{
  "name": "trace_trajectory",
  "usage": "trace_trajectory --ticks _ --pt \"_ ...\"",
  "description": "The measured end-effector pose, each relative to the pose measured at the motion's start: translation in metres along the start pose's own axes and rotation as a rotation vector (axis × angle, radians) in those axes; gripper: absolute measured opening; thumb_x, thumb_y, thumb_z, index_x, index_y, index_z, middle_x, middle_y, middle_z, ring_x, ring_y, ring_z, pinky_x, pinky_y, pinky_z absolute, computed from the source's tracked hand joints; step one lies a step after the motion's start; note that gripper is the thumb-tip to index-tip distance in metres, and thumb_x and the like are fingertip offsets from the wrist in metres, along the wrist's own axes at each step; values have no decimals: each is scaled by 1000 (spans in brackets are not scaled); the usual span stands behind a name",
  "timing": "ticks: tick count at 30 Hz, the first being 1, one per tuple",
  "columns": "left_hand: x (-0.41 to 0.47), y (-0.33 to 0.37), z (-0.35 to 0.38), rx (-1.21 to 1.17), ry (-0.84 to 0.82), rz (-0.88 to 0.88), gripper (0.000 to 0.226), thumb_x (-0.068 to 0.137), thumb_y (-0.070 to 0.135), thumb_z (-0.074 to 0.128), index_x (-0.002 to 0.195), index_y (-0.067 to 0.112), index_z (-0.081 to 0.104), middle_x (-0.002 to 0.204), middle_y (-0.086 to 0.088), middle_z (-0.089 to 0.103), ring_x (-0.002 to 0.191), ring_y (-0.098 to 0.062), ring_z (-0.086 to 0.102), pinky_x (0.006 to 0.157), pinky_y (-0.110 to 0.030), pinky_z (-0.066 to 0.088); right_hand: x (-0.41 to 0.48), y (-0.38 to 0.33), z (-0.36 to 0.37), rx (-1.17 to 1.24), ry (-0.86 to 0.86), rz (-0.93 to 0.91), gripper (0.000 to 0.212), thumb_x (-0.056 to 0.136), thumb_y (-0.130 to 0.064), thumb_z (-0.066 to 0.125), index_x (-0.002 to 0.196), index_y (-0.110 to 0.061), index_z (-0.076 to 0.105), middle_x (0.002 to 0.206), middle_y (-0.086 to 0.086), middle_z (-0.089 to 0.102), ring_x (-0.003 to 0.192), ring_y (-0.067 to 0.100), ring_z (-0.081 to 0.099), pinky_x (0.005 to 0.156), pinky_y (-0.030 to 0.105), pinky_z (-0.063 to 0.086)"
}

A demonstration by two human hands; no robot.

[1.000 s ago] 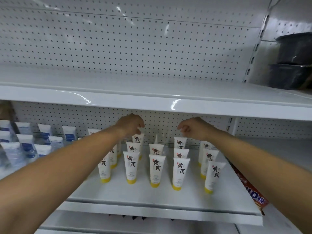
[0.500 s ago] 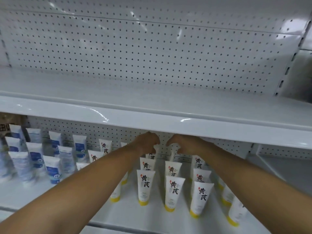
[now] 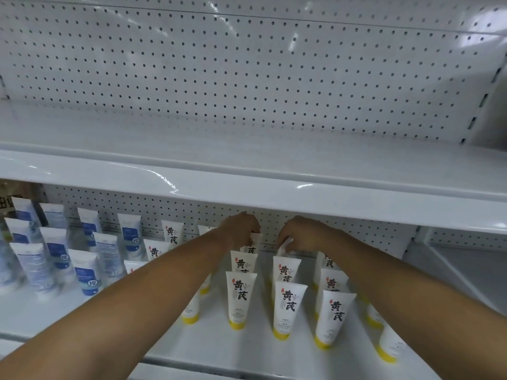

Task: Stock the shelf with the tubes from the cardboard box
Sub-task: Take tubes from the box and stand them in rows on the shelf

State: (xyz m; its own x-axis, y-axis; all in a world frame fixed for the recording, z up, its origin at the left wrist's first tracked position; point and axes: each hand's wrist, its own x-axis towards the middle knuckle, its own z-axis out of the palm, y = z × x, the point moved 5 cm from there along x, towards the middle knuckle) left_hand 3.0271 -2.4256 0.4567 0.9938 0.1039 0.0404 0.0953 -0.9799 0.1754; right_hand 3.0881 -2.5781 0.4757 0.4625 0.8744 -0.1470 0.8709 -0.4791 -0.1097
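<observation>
Several white tubes with yellow caps (image 3: 287, 308) stand cap-down in rows on the lower white shelf (image 3: 247, 349). Both my arms reach to the back row under the upper shelf. My left hand (image 3: 241, 226) pinches the top of a back-row tube (image 3: 251, 244). My right hand (image 3: 300, 233) grips the crimped top of a neighbouring back-row tube (image 3: 282, 246), which stands turned edge-on. The cardboard box is not in view.
White tubes with blue labels (image 3: 87, 272) fill the left part of the same shelf. The upper shelf (image 3: 274, 193) overhangs my hands closely. A perforated back panel (image 3: 247, 78) rises behind it. A brown package (image 3: 11, 193) shows at far left.
My view has shifted left and closer to the shelf. Both hands have come closer together at the back row, fingers now lower on the tube tops.
</observation>
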Motion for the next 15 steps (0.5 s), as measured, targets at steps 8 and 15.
trace_trajectory --ticks 8,15 --pt "4 -4 3 -16 1 -1 30 81 14 76 110 21 73 115 -1 69 104 -22 65 87 -36 54 -2 8 5 23 123 89 34 85 -23 73 119 -19 70 124 -1 64 113 19 59 98 35 48" --pt "3 -6 4 -38 -5 0 26 79 13 77 105 19 75 110 -4 72 99 -22 67 85 -36 56 1 15 8 23 134 116 32 87 -24 69 119 -18 69 117 -1 67 104 19 61 80 22 40"
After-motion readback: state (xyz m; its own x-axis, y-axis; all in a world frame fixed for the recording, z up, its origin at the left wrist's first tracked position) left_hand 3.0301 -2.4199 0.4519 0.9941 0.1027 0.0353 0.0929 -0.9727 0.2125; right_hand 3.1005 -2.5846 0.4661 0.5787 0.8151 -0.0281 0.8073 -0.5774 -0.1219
